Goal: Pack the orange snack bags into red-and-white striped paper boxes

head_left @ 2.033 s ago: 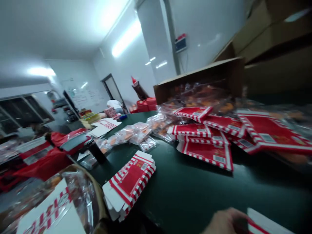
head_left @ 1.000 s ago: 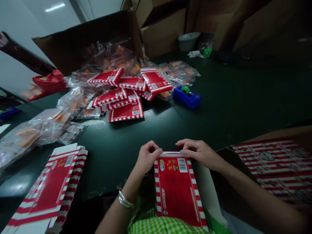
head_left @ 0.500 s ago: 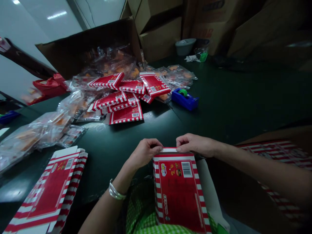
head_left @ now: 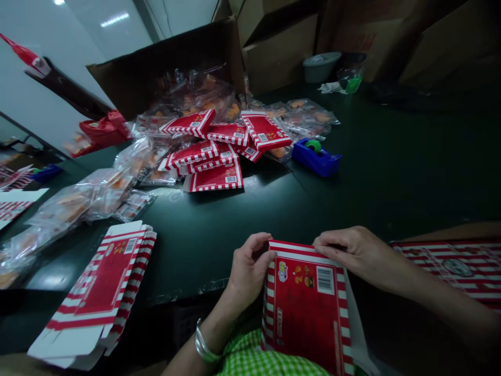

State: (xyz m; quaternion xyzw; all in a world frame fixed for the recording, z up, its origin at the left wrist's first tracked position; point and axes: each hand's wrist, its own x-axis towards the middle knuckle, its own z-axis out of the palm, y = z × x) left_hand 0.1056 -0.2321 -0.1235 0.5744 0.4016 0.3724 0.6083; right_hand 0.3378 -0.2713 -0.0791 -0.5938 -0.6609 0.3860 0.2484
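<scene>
Holding a red striped carton (head_left: 307, 308) up against our green checked apron (head_left: 250, 357) — our left hand (head_left: 248, 269) is gripping its top left edge, our right hand (head_left: 354, 250) its top right, while a stack of flat cartons (head_left: 104, 282) is lying on the dark table (head_left: 371, 193) beside us.

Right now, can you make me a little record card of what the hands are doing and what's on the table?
Left hand: holds the left side of a red-and-white carton
Right hand: fingers rest along the carton's top edge
Left wrist: silver bangle
Table: dark green table
Nearest pile: stack of flat red-and-white cartons
Farther off: blue tape dispenser, clear plastic bags, open cardboard box
</scene>
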